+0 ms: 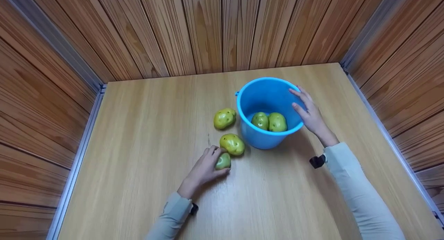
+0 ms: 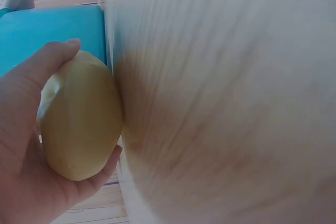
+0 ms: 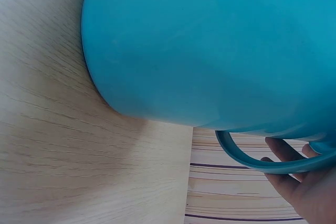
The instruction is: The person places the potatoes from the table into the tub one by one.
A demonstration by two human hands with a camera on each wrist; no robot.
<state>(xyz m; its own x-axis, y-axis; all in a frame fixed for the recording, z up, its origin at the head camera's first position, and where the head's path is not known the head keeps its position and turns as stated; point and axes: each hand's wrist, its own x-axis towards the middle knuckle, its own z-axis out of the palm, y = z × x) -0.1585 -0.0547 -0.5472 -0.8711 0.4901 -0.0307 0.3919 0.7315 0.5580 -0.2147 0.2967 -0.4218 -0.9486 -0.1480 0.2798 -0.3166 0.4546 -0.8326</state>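
One potato (image 1: pixel 223 161) is in front of the blue bucket (image 1: pixel 264 140), to its left, pinched in the left hand (image 1: pixel 204 167). Two more potatoes (image 1: pixel 224 118) (image 1: pixel 232 144) lie on the table (image 1: pixel 138 156) just left of the bucket, and two other potatoes (image 1: pixel 260 120) (image 1: pixel 278 122) sit inside it. The right hand (image 1: pixel 313 118) grips the bucket's right edge.

There on the table (image 1: pixel 138 146), two potatoes (image 1: pixel 277 122) lie inside the bucket (image 1: pixel 265 139). Around it: one potato (image 1: pixel 224 118) at nine o'clock, a second potato (image 1: pixel 232 144) at eight, a third potato (image 1: pixel 224 161), in the left hand (image 1: pixel 205 166), nearer seven.
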